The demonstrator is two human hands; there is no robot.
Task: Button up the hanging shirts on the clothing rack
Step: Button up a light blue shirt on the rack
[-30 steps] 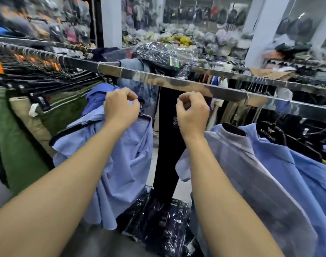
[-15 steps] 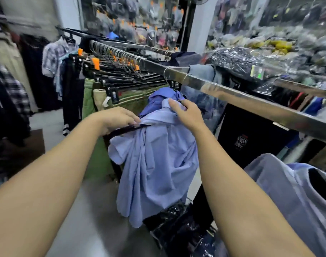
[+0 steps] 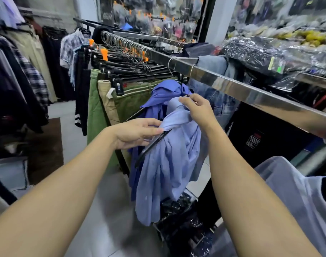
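A light blue shirt hangs crumpled and askew on a tilted black hanger below the chrome rack rail. My left hand pinches the shirt's shoulder fabric at the hanger's upper arm. My right hand grips the shirt's collar near the hanger hook. Behind it hangs a darker blue shirt. Another pale blue shirt hangs at the lower right.
Green and beige trousers on clip hangers crowd the rail to the left. Plastic-wrapped dark garments lie on top of the rack. More wrapped packs sit on the floor below. Plaid shirts hang along the left aisle.
My right hand left the rail and went to the light blue shirt's collar. My left hand slid down to the shoulder at the hanger. The view turned left.
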